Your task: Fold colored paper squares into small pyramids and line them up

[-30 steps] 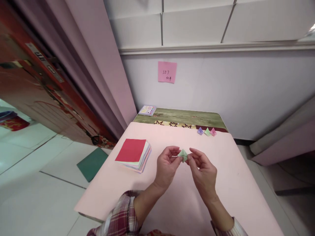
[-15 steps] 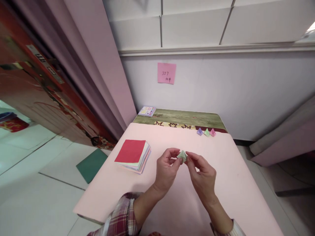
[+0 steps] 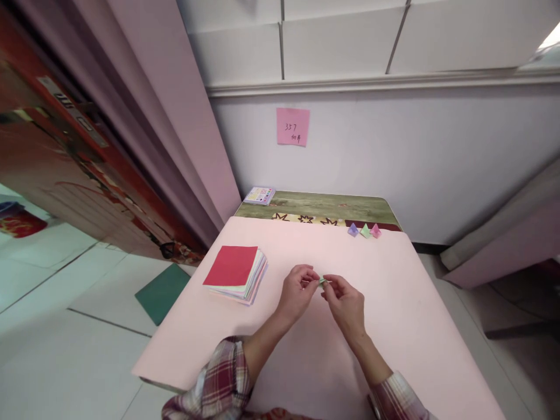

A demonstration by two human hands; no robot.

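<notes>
Over the middle of the pink table (image 3: pixel 406 326), my left hand (image 3: pixel 300 294) and my right hand (image 3: pixel 343 303) meet fingertip to fingertip. Both pinch a small pale green folded paper piece (image 3: pixel 322 281), of which only a sliver shows between the fingers. The hands are low, close to the tabletop. A stack of coloured square paper (image 3: pixel 236 273) with a red sheet on top lies to the left of my left hand.
Three small folded paper shapes, purple (image 3: pixel 352 230), green (image 3: pixel 364 231) and pink (image 3: pixel 375 231), stand in a row at the table's far edge. A paper packet (image 3: pixel 259 195) lies on the patterned wooden surface (image 3: pixel 332 208) behind. A pink note (image 3: pixel 293 126) sticks to the wall. A green sheet (image 3: pixel 163 293) lies on the floor at left.
Both hands have moved down and away toward the tabletop with the green piece. The fingers have closed tighter round it, so less of it shows.
</notes>
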